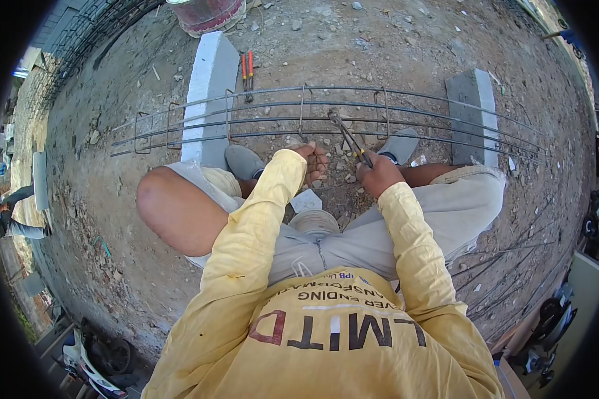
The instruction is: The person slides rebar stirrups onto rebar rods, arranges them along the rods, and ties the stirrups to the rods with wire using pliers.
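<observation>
My right hand [381, 174] is closed round the handles of long pincers [347, 135]. Their metal head reaches up to the lower bars of a rebar cage [227, 110], a little right of a middle stirrup. Just below the cage, my left hand [313, 163] has its fingers curled in; whatever they hold, if anything, is too small to make out. The cage lies across two concrete blocks, a long one [219, 66] on the left and a shorter one [471, 100] on the right. Thin square stirrups ring its long bars.
Red-handled pliers [247, 70] lie on the ground beyond the cage. A reddish bucket [209, 16] stands at the top. Loose thin rods [499, 272] lie at lower right. Another person [21, 216] is at far left, and a motorcycle [93, 364] stands at lower left.
</observation>
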The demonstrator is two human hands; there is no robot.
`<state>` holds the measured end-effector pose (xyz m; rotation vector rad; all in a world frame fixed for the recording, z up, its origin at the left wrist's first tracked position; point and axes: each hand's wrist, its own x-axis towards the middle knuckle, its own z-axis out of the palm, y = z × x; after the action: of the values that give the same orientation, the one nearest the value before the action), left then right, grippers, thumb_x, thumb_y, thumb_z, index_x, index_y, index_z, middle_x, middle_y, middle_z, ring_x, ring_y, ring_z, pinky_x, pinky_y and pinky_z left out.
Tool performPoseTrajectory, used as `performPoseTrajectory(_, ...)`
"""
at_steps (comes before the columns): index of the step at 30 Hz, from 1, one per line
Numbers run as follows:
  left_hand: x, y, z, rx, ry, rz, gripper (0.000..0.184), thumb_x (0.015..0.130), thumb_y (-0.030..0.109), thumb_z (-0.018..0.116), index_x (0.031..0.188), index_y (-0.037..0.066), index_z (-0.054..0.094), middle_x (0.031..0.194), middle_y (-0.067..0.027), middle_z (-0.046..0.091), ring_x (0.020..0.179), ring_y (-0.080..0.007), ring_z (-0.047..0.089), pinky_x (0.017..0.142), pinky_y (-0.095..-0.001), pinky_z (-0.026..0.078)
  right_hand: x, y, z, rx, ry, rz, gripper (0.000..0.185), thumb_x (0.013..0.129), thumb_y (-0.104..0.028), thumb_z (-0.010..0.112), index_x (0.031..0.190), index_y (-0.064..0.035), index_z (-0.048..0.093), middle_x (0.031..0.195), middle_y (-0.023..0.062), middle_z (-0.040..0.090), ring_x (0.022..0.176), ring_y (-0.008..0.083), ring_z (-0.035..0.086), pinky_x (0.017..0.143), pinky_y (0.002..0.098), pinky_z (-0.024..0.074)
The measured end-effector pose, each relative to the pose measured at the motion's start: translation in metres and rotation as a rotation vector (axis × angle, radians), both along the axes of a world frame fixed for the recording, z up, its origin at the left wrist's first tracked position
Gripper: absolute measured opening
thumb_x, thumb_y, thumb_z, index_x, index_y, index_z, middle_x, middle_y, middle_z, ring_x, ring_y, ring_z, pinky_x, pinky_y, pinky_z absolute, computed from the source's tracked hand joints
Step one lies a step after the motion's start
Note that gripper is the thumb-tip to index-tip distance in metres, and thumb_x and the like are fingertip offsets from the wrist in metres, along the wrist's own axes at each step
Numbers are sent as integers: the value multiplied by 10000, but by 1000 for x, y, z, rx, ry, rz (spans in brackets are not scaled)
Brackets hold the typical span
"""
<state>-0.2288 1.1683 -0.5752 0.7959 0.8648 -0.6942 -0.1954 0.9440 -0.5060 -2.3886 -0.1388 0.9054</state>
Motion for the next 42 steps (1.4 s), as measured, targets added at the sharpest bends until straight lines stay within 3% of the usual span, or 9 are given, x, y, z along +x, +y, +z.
performPoseTrajectory(4,5,-2,3,-122,-68,117,239,967,315,509,935,89,578,816,-60,673,659,-196,654,532,-320,539,23,15,-9,41,-198,-133,304,865,-235,535,1086,-31,576,977,264,632,972,441,591,845,494,455)
performPoseTrajectory(9,0,-22,-83,493,118,-362,249,968,316,497,950,91,601,835,-66,658,666,-207,636,543,-324,527,37,27,-24,2,-287,-224,383,850,-227,555,1183,-38,555,1035,271,628,1011,439,583,880,500,449)
performPoseTrajectory(12,-18,-9,-101,718,203,-372,235,959,305,517,939,82,590,823,-69,639,638,-204,613,526,-314,509,39,23,-35,-8,-406,-300,453,835,-212,592,1257,-66,517,1100,275,598,1058,434,561,914,489,438)
performPoseTrajectory(21,-22,-24,-32,143,-161,-139,247,958,313,542,900,73,565,806,-35,608,585,-149,567,481,-264,465,62,-11,-25,-299,-441,-614,603,792,-193,664,1352,-162,442,1210,213,513,1169,376,484,966,491,398)
performPoseTrajectory(27,-6,-40,16,221,-356,-101,258,960,307,541,1028,65,597,851,-24,600,688,-133,615,576,-258,516,54,-7,-20,-454,-483,-591,618,783,-215,658,1362,-188,445,1289,196,448,1226,373,413,996,528,346)
performPoseTrajectory(28,-2,-39,22,207,-373,-66,271,955,313,551,1042,60,593,881,-34,603,728,-150,635,624,-273,547,50,-5,-17,-352,-682,-472,546,798,-276,672,1297,-113,520,1238,199,524,1154,344,506,946,460,413)
performPoseTrajectory(31,9,-28,46,134,-447,93,276,948,307,570,1049,51,588,918,-58,606,783,-185,661,710,-309,591,50,7,2,500,-226,-332,483,854,-311,671,1240,-42,563,1061,132,629,986,217,596,891,345,460)
performPoseTrajectory(37,27,8,61,102,-576,248,282,952,296,565,1065,38,573,899,-75,613,799,-207,670,671,-327,604,30,25,7,481,216,144,334,850,-231,693,1070,14,635,899,78,660,816,145,611,745,294,490)
performPoseTrajectory(42,20,22,76,170,-615,434,278,956,287,557,1047,24,571,879,-74,598,771,-209,664,647,-306,609,24,20,-9,368,-22,-104,305,770,-251,767,887,6,651,726,8,615,622,84,528,591,264,445)
